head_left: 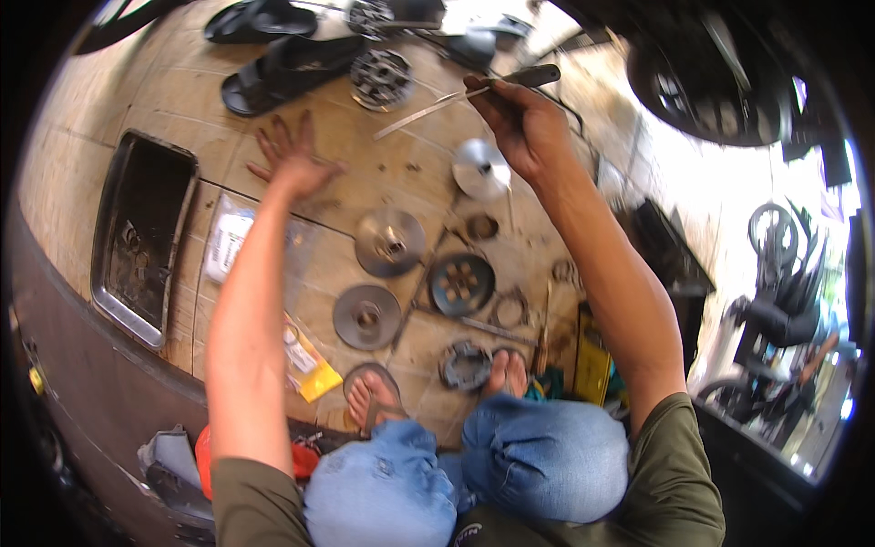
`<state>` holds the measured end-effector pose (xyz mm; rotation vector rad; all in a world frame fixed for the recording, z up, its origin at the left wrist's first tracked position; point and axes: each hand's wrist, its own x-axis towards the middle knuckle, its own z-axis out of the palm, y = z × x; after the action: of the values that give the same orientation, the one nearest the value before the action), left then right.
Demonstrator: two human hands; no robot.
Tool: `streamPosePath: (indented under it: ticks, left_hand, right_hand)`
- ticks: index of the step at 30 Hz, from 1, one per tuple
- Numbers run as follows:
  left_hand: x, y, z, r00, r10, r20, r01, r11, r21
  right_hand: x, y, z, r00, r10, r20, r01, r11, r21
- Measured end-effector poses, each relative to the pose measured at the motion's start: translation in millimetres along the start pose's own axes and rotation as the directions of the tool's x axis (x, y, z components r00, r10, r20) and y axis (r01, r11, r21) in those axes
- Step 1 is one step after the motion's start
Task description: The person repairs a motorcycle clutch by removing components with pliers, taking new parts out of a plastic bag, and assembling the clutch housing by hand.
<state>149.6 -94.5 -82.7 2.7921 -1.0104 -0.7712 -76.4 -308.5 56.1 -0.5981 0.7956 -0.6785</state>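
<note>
My left hand [296, 162] is stretched out low over the tiled floor, fingers spread, with nothing in it. My right hand [527, 123] is raised at the top centre, its fingers closed around a long thin metal tool with a dark handle [540, 76]. The tool's pale blade slants down to the left, over the floor. Below the right hand lies a shiny silver metal disc [480, 170]. Closer to my feet are two pulley-like discs with central hubs, one bright [369, 239] and one duller grey [351, 314]. A dark round dish-shaped part [439, 294] sits beside them.
A black metal tray [114, 264] stands at left, near a clear plastic packet [226, 242] and a yellow packet [314, 372]. Black sandals [292, 77] and a ribbed round metal part [381, 78] lie at the top. A motorcycle wheel [715, 91] is at upper right.
</note>
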Motion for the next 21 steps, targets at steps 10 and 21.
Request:
streamPosePath:
  ticks: [10, 21]
  left_hand:
    - [-70.5, -22.8, 7.8, 0.883, 0.225, -0.413, -0.433, 0.73, -0.528]
    - [-360.6, 68.4, 111.7, 0.692, 0.701, -0.17, -0.704, 0.606, -0.37]
  right_hand:
    - [-201.2, -50.3, -235.8, 0.939, -0.009, -0.343, 0.093, 0.969, 0.229]
    - [-305.0, -47.7, -225.5, 0.998, 0.011, 0.061, 0.012, 0.936, -0.352]
